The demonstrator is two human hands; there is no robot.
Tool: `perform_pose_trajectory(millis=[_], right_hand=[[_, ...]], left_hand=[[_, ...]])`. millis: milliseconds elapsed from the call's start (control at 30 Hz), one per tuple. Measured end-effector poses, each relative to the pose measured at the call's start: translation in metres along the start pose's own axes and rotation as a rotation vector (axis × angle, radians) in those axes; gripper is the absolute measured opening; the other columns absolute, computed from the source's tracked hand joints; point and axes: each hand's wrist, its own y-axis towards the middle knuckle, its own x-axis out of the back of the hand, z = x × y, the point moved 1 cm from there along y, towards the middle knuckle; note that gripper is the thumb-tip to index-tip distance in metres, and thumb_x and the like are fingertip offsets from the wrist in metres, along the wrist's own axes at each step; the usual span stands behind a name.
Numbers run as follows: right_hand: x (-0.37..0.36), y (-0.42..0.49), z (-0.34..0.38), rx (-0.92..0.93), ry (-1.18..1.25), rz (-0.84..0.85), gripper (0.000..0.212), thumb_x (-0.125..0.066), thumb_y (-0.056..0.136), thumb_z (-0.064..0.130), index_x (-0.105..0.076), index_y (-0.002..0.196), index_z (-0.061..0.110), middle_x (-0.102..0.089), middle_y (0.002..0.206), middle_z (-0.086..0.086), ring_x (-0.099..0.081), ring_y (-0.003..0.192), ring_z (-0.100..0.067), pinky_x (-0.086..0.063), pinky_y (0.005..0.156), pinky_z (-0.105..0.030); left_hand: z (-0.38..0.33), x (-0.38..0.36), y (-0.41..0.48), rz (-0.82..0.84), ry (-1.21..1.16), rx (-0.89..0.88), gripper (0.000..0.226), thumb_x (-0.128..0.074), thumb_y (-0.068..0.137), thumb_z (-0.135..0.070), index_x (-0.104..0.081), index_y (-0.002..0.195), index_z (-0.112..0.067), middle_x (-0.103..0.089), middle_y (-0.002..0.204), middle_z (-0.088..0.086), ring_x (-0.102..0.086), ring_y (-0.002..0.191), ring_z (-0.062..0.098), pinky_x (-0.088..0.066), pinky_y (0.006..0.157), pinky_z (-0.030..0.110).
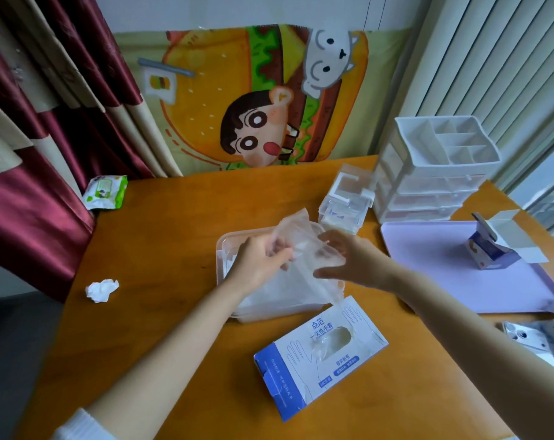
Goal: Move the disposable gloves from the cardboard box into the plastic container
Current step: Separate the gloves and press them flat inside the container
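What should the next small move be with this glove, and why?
Probably lower the glove into the plastic container and let go. The left hand pinches it above the container, the right hand is against it, blurred, and its tail trails toward the cardboard box.

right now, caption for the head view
Left hand grips a disposable glove over the plastic container, right hand touching it, cardboard box nearer.

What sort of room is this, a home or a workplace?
Most likely a home, perhaps a bedroom desk: a cartoon cloth hangs on the wall, red curtains at the side, and a small drawer organiser on the wooden table.
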Motion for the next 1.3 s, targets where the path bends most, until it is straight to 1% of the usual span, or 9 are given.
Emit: perform_pose_trajectory(millis=[167,333,400,533,833,900,967,1167,1300], right_hand=[[-0.004,0.021,-0.003,0.027,-0.009,-0.088,0.005,-0.07,0.083,0.016,-0.066,0.084,0.02,-0.064,0.083,0.004,-0.058,0.074,-0.011,-0.048,0.073,-0.031],[0.023,0.043,0.023,0.087,-0.066,-0.313,0.013,-0.063,0.09,0.028,-0.063,0.09,0.016,-0.054,0.074,0.011,-0.049,0.07,-0.012,-0.034,0.061,-0.026],[0.034,0.049,0.038,0.14,-0.083,-0.463,0.011,-0.064,0.089,0.021,-0.064,0.095,0.012,-0.056,0.082,0.009,-0.05,0.076,-0.01,-0.031,0.059,-0.019],[0.038,0.046,0.054,0.331,-0.163,-0.583,0.019,-0.062,0.081,-0.003,-0.066,0.095,0.01,-0.063,0.09,0.0,-0.057,0.085,-0.02,-0.041,0.067,-0.026],[-0.039,0.049,0.006,0.436,-0.37,-0.189,0.045,-0.065,0.068,-0.014,-0.073,0.098,0.019,-0.068,0.096,-0.001,-0.063,0.085,-0.026,-0.05,0.06,-0.029],[-0.058,0.056,-0.005,0.367,-0.422,-0.089,0.044,-0.058,0.078,-0.008,-0.07,0.108,0.022,-0.066,0.104,0.001,-0.059,0.096,-0.024,-0.046,0.075,-0.031],[-0.072,0.063,-0.017,0.302,-0.466,-0.005,0.043,-0.048,0.089,0.001,-0.065,0.118,0.026,-0.062,0.114,0.004,-0.052,0.108,-0.017,-0.037,0.099,-0.035],[-0.089,0.072,-0.025,0.08,-0.39,0.339,0.033,-0.054,0.095,0.018,-0.057,0.128,0.02,-0.056,0.128,0.001,-0.05,0.118,-0.017,-0.038,0.099,-0.025],[-0.075,0.076,-0.024,-0.056,-0.084,0.54,0.049,-0.066,0.086,0.034,-0.052,0.131,0.019,-0.057,0.128,0.003,-0.054,0.115,-0.012,-0.042,0.102,-0.024]], left_hand=[[0.0,0.027,0.01,0.029,0.089,0.071,0.013,-0.058,0.093,-0.012,-0.064,0.083,-0.014,-0.07,0.084,0.001,-0.065,0.067,0.013,-0.052,0.071,0.025],[-0.009,0.06,0.029,-0.176,0.208,-0.022,0.01,-0.061,0.092,-0.015,-0.068,0.089,-0.022,-0.07,0.092,0.006,-0.062,0.075,0.014,-0.052,0.065,0.022],[-0.019,0.068,0.034,-0.314,0.196,-0.184,0.008,-0.063,0.089,-0.011,-0.067,0.089,-0.018,-0.068,0.097,-0.002,-0.06,0.088,0.005,-0.043,0.074,0.005],[-0.024,0.075,0.028,-0.479,0.249,-0.472,0.013,-0.066,0.083,0.004,-0.06,0.079,-0.007,-0.06,0.096,-0.001,-0.058,0.094,0.007,-0.045,0.079,0.006],[0.069,0.068,0.019,-0.251,0.68,-0.375,0.022,-0.074,0.072,0.002,-0.062,0.069,-0.015,-0.059,0.09,-0.004,-0.048,0.097,0.017,-0.03,0.085,0.03],[0.081,0.064,0.019,-0.18,0.823,-0.341,0.02,-0.074,0.071,0.003,-0.064,0.07,-0.014,-0.059,0.09,-0.002,-0.045,0.098,0.018,-0.025,0.087,0.031],[0.08,0.06,0.016,-0.063,0.951,-0.295,0.013,-0.069,0.08,-0.002,-0.069,0.082,-0.014,-0.057,0.101,-0.003,-0.037,0.106,0.016,-0.025,0.093,0.033],[0.074,0.05,0.017,0.36,1.181,-0.034,0.053,-0.04,0.094,0.004,-0.056,0.131,-0.03,-0.032,0.148,0.0,-0.008,0.144,0.022,0.002,0.117,0.04],[0.054,0.048,0.019,0.218,0.992,-0.027,0.062,-0.034,0.087,0.017,-0.058,0.125,-0.026,-0.043,0.134,-0.005,-0.027,0.133,0.017,-0.018,0.109,0.028]])
